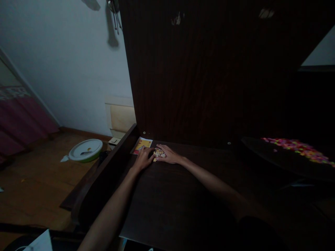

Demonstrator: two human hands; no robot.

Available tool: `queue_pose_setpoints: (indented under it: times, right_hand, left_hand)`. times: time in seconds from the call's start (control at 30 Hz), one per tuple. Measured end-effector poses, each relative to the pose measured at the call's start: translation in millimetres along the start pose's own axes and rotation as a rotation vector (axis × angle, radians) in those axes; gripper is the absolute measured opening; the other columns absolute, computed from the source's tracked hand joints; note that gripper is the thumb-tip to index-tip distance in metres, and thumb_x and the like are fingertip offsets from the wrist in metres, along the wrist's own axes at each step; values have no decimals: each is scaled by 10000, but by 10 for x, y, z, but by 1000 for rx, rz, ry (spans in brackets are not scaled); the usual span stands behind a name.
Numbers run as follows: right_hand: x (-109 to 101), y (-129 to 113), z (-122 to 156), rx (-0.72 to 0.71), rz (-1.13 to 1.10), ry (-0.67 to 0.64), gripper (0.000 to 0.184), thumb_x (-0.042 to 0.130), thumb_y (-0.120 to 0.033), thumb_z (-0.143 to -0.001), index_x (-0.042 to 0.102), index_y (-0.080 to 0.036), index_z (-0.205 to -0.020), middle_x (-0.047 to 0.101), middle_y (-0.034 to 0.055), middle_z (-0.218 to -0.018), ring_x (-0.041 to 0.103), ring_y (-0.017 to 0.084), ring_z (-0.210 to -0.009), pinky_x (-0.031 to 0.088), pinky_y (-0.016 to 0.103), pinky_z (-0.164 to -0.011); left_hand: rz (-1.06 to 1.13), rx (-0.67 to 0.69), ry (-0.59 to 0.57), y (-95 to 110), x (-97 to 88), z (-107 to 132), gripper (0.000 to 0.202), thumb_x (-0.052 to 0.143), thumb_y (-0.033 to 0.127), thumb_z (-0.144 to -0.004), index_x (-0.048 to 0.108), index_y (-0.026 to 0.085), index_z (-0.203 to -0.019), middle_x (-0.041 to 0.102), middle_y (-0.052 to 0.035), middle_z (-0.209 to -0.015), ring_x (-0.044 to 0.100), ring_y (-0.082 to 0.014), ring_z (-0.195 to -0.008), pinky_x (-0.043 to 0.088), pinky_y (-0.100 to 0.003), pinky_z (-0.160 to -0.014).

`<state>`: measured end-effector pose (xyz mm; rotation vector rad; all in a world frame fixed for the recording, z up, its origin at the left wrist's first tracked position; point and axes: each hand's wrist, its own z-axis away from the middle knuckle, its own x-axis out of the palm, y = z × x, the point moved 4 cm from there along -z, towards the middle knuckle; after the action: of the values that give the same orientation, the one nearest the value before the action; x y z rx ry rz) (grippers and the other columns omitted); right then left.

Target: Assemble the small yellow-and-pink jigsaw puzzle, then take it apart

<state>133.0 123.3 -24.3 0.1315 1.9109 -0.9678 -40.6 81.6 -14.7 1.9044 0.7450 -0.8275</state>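
A small heap of pale, multicoloured bits (pixel 159 153) lies on a dark wooden desktop (pixel 167 195), too small to tell their kind. My right hand (pixel 171 155) cups the heap from the right, thumb and fingers apart around it. On the other side, my left hand (pixel 143 158) rests with bent, parted fingers at the heap's left edge. It also overlaps the lower part of a yellow printed sheet (pixel 143 143), which lies in the desk's back left corner. Neither hand visibly grips anything.
A raised dark side board (pixel 112 167) borders the desk on the left, and a tall dark panel (pixel 196 76) stands behind. Pink and yellow small pieces (pixel 300 150) lie on a dark surface at right. A white-lidded green tub (pixel 86 150) sits on the floor.
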Motion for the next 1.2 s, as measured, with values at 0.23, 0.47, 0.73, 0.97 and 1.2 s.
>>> queue_pose_setpoints:
  times: [0.23, 0.47, 0.73, 0.97, 1.2]
  right_hand:
    - [-10, 11, 24, 64, -7, 1, 986, 667, -697, -755, 298, -221, -1534, 323, 156, -1576, 266, 346, -1468, 226, 558, -1195]
    - [-308, 190, 347, 105, -45, 22, 896, 686, -537, -817, 253, -244, -1545, 302, 134, -1590, 307, 304, -1457, 257, 533, -1188]
    - [-370, 267, 475, 129, -60, -6, 716, 630, -389, -881, 328, -243, -1515, 442, 112, -1518, 365, 296, -1431, 277, 554, -1176]
    - [-481, 234, 497, 123, -60, 27, 628, 496, -342, -965, 263, -231, -1537, 422, 107, -1528, 399, 234, -1416, 307, 490, -1176]
    - [-388, 271, 571, 152, -10, 18, 602, 523, -340, -953, 325, -288, -1519, 398, 63, -1545, 296, 273, -1463, 237, 559, -1195]
  left_hand:
    - [-26, -50, 27, -79, -128, -16, 432, 516, 143, -856, 599, 191, -1278, 648, -108, -1212, 554, -278, -1146, 416, -476, -1034]
    - [-35, -24, -54, -128, -277, 130, 536, 729, 376, -755, 621, 231, -1260, 663, -85, -1171, 540, -338, -1176, 378, -529, -1054]
    - [-14, 10, -92, -123, -54, 68, 423, 634, 361, -862, 624, 211, -1258, 643, -98, -1268, 509, -309, -1255, 364, -489, -1103]
    - [-45, 5, -68, -129, -18, 41, 507, 580, 366, -893, 536, 199, -1369, 601, -123, -1313, 506, -299, -1258, 410, -477, -1075]
    - [-112, 45, -109, -107, 59, 22, 576, 517, 355, -916, 435, 187, -1460, 472, -141, -1484, 342, -325, -1422, 236, -545, -1171]
